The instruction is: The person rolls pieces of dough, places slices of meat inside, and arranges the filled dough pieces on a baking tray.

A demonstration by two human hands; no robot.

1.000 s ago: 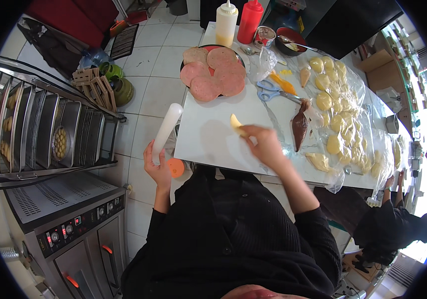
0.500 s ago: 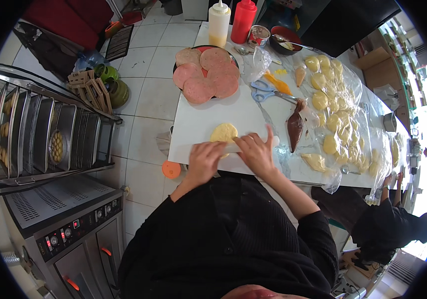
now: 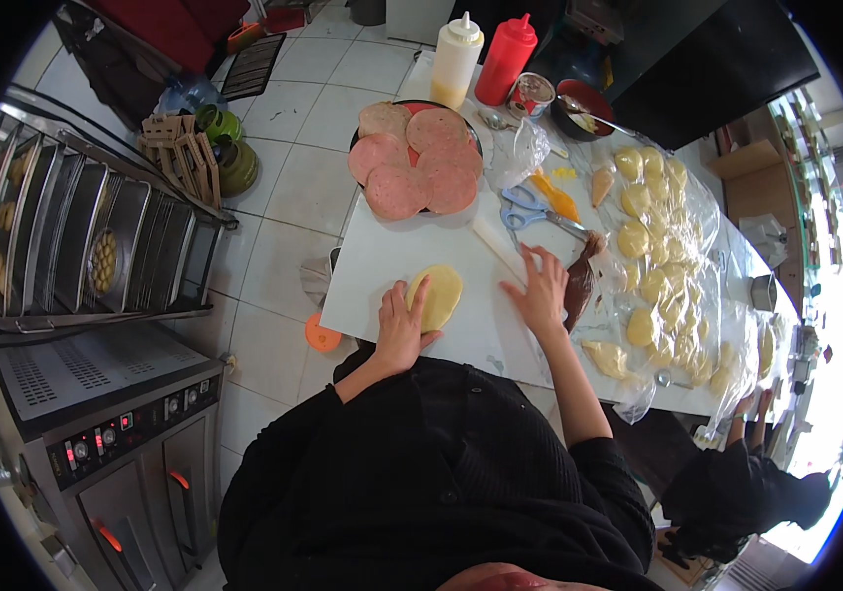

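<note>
Already, one dough disc (image 3: 443, 298) lies flattened on the tabletop (image 3: 367, 261), the left hand (image 3: 400, 330) touching it with loose fingers; apart, the right hand (image 3: 543, 295) spreads open by the rolling pin (image 3: 493, 239). Many dough balls (image 3: 633, 239) sit unrolled under plastic (image 3: 705, 212).

Pale yellow dough (image 3: 440, 298), white rolling pin (image 3: 498, 247), pink slices (image 3: 397, 191), red bottle (image 3: 505, 63)

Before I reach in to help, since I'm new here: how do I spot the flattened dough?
On the white table, look toward its near left end, left of the white rolling pin. The flattened dough lies there, with the left hand over its left edge. It is one flat, uncovered yellow oval, while the rounded dough balls sit under clear plastic farther right.
</note>
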